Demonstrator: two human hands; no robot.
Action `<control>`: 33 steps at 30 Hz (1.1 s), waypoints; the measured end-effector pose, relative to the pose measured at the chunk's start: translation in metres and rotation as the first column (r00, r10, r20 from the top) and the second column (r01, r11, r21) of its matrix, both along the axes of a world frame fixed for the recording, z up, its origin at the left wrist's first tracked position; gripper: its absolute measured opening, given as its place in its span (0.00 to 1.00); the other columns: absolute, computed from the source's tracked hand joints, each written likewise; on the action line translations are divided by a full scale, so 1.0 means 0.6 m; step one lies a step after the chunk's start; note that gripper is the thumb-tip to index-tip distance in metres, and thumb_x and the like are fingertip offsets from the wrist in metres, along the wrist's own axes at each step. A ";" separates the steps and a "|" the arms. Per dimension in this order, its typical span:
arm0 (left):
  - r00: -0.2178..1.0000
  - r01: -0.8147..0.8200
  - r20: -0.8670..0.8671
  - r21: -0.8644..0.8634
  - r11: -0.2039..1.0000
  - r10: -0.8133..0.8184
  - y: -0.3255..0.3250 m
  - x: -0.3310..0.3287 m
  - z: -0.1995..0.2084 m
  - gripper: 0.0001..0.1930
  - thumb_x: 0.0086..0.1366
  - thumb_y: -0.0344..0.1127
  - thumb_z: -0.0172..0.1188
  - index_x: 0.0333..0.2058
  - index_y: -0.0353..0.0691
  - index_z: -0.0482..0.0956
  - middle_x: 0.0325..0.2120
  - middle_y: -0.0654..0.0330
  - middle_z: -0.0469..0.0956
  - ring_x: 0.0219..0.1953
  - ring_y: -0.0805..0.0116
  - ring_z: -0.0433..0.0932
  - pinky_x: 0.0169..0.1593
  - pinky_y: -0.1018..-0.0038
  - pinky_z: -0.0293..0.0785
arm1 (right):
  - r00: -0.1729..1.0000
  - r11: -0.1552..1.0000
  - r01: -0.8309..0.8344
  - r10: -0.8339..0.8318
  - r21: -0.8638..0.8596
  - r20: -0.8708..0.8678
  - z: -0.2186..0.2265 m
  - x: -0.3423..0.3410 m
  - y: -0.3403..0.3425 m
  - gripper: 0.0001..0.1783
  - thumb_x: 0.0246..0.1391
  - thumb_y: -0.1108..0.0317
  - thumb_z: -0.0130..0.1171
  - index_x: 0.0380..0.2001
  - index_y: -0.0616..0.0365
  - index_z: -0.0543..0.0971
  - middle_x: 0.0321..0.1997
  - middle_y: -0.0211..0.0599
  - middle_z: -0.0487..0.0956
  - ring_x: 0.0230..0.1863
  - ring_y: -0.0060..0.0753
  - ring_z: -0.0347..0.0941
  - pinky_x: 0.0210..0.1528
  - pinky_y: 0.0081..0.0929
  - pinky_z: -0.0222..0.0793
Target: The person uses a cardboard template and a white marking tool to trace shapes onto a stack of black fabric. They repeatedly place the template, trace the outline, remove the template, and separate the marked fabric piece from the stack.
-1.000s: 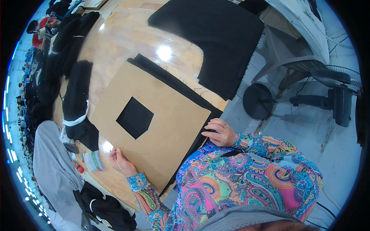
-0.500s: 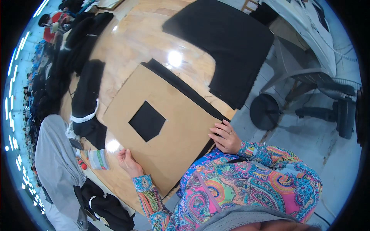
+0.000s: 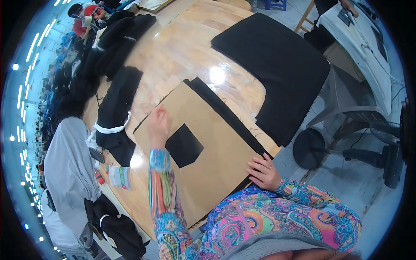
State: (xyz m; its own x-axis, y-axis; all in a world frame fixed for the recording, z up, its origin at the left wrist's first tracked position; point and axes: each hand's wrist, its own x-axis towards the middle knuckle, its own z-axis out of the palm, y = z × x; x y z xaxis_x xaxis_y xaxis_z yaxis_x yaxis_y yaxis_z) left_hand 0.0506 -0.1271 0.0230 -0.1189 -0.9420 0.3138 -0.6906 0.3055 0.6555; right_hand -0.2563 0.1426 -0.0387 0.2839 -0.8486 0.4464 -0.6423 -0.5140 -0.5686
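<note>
A tan cardboard pattern piece (image 3: 212,177) lies on black fabric (image 3: 229,113) that shows as a strip along its right side. Through a five-sided cutout in the card, more black cloth (image 3: 184,146) is visible. My left hand (image 3: 158,125) is over the card's upper left edge, beside the cutout; its fingers are smeared by motion. On the card's near right edge rests my right hand (image 3: 265,172), fingers stretched out and lying flat, thumb side hidden.
A large black fabric panel (image 3: 277,69) lies at the table's far right. Tied black bundles (image 3: 115,108) line the left side. Near the left edge are a small plastic packet (image 3: 119,177) and a red object (image 3: 99,177). A fan (image 3: 368,157) stands at right.
My left hand has moved from the card's near left edge up and away to its upper left edge. My right hand stays on the near right edge. The whole view has shifted slightly.
</note>
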 end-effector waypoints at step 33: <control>0.997 0.044 0.059 0.092 0.995 -0.049 -0.158 -0.092 -0.099 0.09 0.57 0.33 0.61 0.36 0.39 0.76 0.28 0.50 0.78 0.32 0.54 0.77 0.38 0.64 0.72 | 0.988 0.994 0.098 -0.102 0.046 0.117 -0.012 0.011 0.005 0.17 0.40 0.66 0.70 0.37 0.55 0.82 0.47 0.32 0.78 0.55 0.36 0.69 0.64 0.43 0.53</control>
State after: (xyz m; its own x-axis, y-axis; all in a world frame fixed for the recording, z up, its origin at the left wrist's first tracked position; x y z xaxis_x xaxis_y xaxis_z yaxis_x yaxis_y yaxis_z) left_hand -0.0045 -0.2218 -0.0363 -0.1794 -0.9593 0.2181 -0.7166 0.2793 0.6391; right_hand -0.2494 0.1453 -0.0458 0.1434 -0.8880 0.4370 -0.6155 -0.4258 -0.6632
